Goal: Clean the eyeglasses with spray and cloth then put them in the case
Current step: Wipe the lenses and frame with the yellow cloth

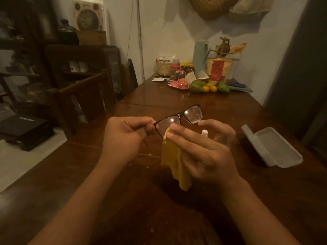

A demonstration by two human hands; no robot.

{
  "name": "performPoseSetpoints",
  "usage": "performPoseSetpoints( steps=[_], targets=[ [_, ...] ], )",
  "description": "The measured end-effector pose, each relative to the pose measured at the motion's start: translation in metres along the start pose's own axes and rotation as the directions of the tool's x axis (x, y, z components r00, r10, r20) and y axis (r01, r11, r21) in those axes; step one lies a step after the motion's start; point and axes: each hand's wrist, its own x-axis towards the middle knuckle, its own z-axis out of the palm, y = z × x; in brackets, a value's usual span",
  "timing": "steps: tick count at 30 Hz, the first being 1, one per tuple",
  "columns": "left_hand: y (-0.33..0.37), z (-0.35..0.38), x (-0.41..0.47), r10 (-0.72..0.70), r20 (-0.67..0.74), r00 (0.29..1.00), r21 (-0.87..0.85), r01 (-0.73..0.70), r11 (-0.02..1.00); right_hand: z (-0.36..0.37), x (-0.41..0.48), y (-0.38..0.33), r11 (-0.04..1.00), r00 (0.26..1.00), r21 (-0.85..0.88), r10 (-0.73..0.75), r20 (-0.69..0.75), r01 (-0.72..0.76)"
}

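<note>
Dark-framed eyeglasses (pixel 184 116) are held above the wooden table (pixel 123 200). My left hand (pixel 123 137) pinches the frame at its left hinge. The far lens shows droplets and smears. My right hand (pixel 201 151) presses a yellow cloth (pixel 174 161) against the lower edge of the near lens, and the cloth hangs down below the fingers. The white top of a small spray bottle (pixel 204 132) peeks out behind my right hand. An open grey glasses case (pixel 272 147) lies on the table to the right, with nothing in it.
At the table's far end stand a basket (pixel 163 68), jars, a pale blue jug (pixel 200 57), a red-labelled packet and a pile of fruit (pixel 208 87). A chair back (pixel 131 75) and dark wooden cabinets (pixel 79 68) are to the left.
</note>
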Motion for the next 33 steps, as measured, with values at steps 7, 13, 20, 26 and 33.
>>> performPoseSetpoints(
  steps=[7, 13, 20, 26, 33],
  targets=[
    [-0.001, 0.001, 0.000, -0.020, -0.001, 1.000, -0.004, 0.020, 1.000, -0.002, -0.002, 0.006, 1.000, 1.000, -0.009, 0.022, 0.014, -0.021],
    [-0.002, 0.002, 0.000, -0.017, -0.001, 1.000, 0.019, 0.017, 1.000, 0.005, 0.001, -0.004, 0.988, 0.986, 0.006, 0.155, 0.066, -0.156],
    [-0.001, 0.006, -0.001, 0.012, 0.035, 0.999, -0.010, -0.012, 1.000, 0.005, 0.002, -0.001, 0.988, 0.985, -0.034, 0.153, 0.084, -0.151],
    [0.004, 0.008, -0.004, 0.010, 0.059, 0.998, 0.035, -0.012, 0.999, 0.007, 0.004, -0.006, 0.979, 0.975, 0.001, 0.204, 0.084, -0.205],
    [0.004, 0.010, -0.005, 0.024, 0.073, 0.997, 0.004, -0.025, 1.000, 0.000, 0.003, -0.002, 0.995, 0.993, 0.051, 0.087, 0.076, -0.091]
  ],
)
